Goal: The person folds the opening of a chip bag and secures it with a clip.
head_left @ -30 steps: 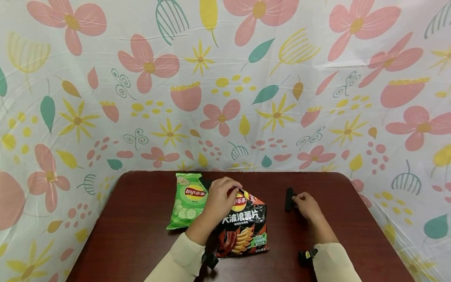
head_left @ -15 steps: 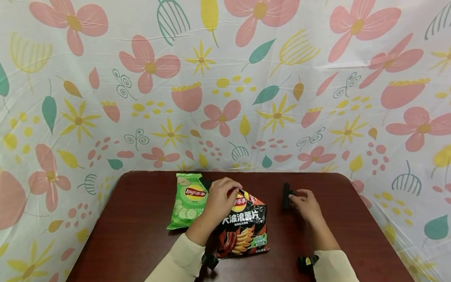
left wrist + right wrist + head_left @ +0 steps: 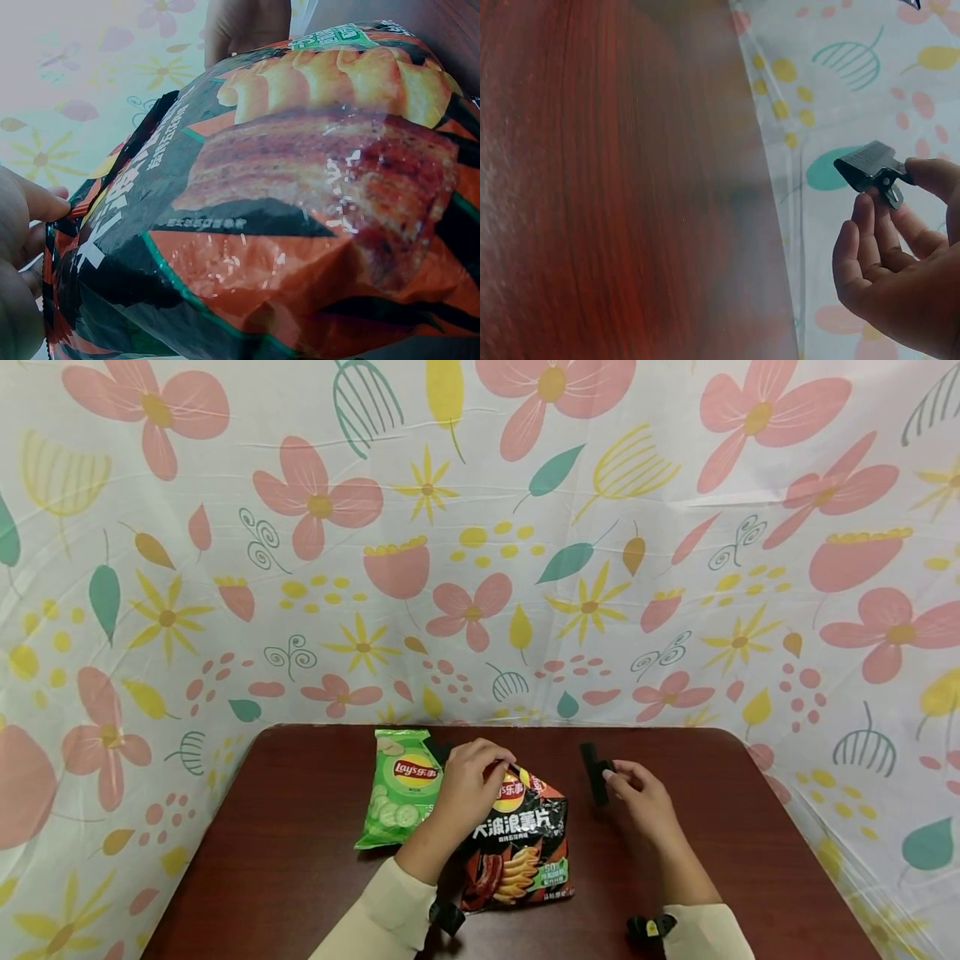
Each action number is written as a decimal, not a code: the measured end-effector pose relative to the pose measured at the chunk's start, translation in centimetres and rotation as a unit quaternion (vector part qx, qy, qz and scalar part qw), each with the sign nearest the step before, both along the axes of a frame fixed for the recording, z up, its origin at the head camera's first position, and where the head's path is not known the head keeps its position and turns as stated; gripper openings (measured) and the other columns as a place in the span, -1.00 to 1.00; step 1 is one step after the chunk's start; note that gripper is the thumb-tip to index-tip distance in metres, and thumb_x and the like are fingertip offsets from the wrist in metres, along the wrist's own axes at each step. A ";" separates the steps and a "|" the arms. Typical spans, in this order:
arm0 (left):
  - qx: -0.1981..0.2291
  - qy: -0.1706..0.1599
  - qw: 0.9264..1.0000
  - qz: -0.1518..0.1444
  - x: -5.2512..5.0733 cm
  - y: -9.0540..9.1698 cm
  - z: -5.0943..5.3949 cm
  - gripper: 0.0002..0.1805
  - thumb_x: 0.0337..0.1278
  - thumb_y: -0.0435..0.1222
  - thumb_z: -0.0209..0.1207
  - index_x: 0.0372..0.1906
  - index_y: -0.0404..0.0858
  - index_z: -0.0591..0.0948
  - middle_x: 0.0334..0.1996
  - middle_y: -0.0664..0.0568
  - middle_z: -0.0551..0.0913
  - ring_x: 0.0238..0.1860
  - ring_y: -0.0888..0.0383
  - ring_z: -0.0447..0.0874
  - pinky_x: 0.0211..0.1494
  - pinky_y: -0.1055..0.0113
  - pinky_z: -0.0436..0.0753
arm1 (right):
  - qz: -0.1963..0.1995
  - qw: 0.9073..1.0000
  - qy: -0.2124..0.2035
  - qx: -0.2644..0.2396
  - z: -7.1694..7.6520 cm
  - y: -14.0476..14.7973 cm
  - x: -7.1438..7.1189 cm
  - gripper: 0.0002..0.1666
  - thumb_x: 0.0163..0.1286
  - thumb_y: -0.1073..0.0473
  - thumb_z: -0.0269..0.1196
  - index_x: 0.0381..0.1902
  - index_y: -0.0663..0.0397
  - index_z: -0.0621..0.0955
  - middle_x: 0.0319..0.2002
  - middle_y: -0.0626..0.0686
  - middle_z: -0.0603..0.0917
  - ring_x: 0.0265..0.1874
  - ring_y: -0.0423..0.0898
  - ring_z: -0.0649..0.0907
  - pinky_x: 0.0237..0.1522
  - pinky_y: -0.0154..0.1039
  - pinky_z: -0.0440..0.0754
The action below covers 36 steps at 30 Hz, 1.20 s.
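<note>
My left hand (image 3: 472,781) pinches the upper edge of a black and orange chip bag (image 3: 517,852), which lies printed side up. In the left wrist view the fingers (image 3: 45,206) grip the crimped edge of this puffy bag (image 3: 300,195). To the right of the bag, my right hand (image 3: 641,797) holds a black bulldog clip (image 3: 595,774) by its handles, between thumb and fingers. The right wrist view shows the clip (image 3: 866,165) raised, with its wide mouth pointing away from the palm. Left of the black bag lies a green chip bag (image 3: 405,785), partly hidden by my left hand.
Both bags rest on a dark red-brown wooden table (image 3: 285,860). A dark piece (image 3: 437,747) shows at the green bag's upper right corner, half hidden. A flower-printed cloth (image 3: 480,543) stands behind the table and along its sides.
My right hand has moved left, bringing the bulldog clip closer to the black chip bag, and the clip has tilted slightly. The left hand and both bags have stayed in place.
</note>
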<state>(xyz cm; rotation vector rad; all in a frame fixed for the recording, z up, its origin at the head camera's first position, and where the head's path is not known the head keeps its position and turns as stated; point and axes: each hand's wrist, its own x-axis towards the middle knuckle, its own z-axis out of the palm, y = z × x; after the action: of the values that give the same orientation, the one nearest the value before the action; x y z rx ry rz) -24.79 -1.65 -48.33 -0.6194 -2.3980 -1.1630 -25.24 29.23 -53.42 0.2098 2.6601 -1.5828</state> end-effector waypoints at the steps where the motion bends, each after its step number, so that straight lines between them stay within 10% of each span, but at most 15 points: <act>1: -0.001 0.002 1.000 0.000 0.0 0.0 0.0 -0.86 0.40 -0.29 0.21 -0.18 -0.03 0.76 -0.15 0.16 0.72 -0.09 0.17 0.68 0.36 -0.04 0.46 | 0.002 1.000 0.006 -0.001 0.1 -0.2 0.1 -0.29 0.53 -0.24 0.11 0.44 0.05 0.41 0.17 0.15 0.61 -0.12 -0.47 0.59 0.12 -0.20 0.65; 36: 0.002 0.007 1.000 -0.002 0.0 0.0 0.0 -0.88 0.38 -0.29 0.24 -0.17 -0.03 0.76 -0.16 0.17 0.72 -0.12 0.19 0.68 0.34 -0.02 0.48 | 0.112 0.987 0.106 -0.040 2.8 -3.6 1.2 -0.59 0.54 0.01 0.19 0.25 0.01 0.61 -0.07 0.14 0.62 -0.23 -0.22 0.60 -0.26 -0.22 0.61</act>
<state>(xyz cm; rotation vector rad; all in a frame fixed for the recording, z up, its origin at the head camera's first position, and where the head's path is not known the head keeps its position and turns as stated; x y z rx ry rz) -24.75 -1.66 -48.31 -0.6301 -2.3830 -1.1601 -24.06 25.62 -50.62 -0.2644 2.6449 -1.7179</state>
